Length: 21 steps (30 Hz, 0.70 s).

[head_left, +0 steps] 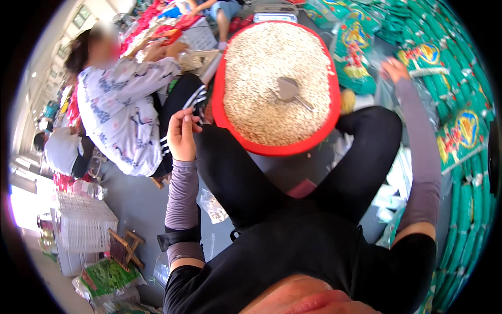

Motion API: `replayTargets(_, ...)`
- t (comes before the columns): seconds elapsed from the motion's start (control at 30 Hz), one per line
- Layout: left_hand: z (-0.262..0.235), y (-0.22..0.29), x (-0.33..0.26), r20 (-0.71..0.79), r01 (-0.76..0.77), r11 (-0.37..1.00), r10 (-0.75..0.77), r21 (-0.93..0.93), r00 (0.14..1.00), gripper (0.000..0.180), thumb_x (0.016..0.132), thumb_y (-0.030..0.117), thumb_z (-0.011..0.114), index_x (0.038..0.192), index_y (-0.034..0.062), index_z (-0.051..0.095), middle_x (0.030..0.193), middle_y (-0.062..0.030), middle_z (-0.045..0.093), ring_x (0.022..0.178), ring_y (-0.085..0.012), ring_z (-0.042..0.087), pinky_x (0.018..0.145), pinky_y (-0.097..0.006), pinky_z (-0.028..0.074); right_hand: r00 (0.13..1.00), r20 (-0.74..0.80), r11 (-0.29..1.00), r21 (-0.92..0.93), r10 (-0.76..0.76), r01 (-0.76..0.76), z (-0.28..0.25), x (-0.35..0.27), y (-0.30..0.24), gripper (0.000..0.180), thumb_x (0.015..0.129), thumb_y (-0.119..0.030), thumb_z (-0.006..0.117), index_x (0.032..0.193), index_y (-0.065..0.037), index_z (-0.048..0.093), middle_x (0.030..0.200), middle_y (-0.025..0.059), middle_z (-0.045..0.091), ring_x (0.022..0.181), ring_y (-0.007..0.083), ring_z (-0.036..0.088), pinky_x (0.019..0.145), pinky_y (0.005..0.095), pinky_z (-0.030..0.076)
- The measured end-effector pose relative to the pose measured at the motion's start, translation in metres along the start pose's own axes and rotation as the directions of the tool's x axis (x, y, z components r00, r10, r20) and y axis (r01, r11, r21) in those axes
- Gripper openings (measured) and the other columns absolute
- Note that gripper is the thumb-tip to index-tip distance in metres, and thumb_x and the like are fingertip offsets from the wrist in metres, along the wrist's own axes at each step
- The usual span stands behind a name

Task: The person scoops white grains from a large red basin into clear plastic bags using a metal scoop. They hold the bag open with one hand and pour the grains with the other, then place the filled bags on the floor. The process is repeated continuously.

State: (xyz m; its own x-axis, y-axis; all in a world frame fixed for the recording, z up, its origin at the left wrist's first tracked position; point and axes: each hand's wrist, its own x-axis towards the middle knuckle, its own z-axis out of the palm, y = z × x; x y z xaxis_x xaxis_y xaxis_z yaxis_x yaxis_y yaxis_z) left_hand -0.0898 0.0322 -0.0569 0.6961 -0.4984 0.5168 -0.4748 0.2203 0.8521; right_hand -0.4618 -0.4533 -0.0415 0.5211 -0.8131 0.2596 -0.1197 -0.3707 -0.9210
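Observation:
In front of my knees stands a red tub (pixel 218 104) filled with pale, flaky, seed-like pieces (pixel 261 68). A metal scoop (pixel 287 89) lies on the heap, its handle pointing to the lower right. My left hand (pixel 183 135) is raised above my left knee, beside the tub's left rim, with fingers loosely bent and apart and nothing visible in them. Out to the right of the tub, my right hand (pixel 395 69) is closed at the edge of a thin clear plastic bag (pixel 377 58), next to green printed bags (pixel 355 52). Its fingertips are small and partly blurred.
Stacks of green packages (pixel 463 209) line the right side. A scale (pixel 275 18) stands behind the tub. At left a person in a floral top (pixel 123 112) sits working. White crates (pixel 86 222) and a small wooden stool (pixel 125 248) stand at lower left.

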Motion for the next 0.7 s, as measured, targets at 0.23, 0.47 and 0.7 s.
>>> replayTargets(0.23,0.079,0.015,0.002,0.599,-0.155,0.984,0.070,0.092,0.798,0.043,0.081,0.009,0.064,0.120,0.0009,0.047,0.108,-0.0107,0.057,0.098,-0.0176,0.055,0.086,-0.030,0.044,0.692,0.722,0.998,-0.053,0.015,0.033,0.129,-0.043,-0.115,0.011,0.081,-0.011,0.058,0.078,-0.004,0.051,0.070,0.0037,0.057,0.063,0.0142,0.061,0.057,0.0271,0.049)
replayTargets(0.47,0.151,-0.016,0.010,0.635,0.236,0.972,-0.176,-0.009,0.752,0.067,0.073,0.024,0.074,0.126,-0.0008,0.041,0.119,-0.0124,0.051,0.109,-0.0210,0.049,0.090,-0.030,0.041,0.575,0.818,0.975,0.148,-0.027,-0.164,0.190,-0.044,-0.099,0.012,0.088,-0.010,0.051,0.099,-0.005,0.049,0.074,0.0032,0.055,0.055,0.0091,0.056,0.047,0.0224,0.046)
replayTargets(0.7,0.154,-0.053,0.036,0.785,0.578,0.806,-0.440,0.131,0.436,0.028,0.083,0.018,0.065,0.102,-0.0015,0.061,0.092,-0.0043,0.063,0.085,-0.0103,0.058,0.080,-0.023,0.044,0.684,0.729,0.995,0.053,0.018,-0.082,0.206,-0.020,-0.046,0.016,0.090,-0.015,0.050,0.102,-0.004,0.054,0.072,-0.0005,0.054,0.054,0.0032,0.046,0.042,0.0176,0.034)
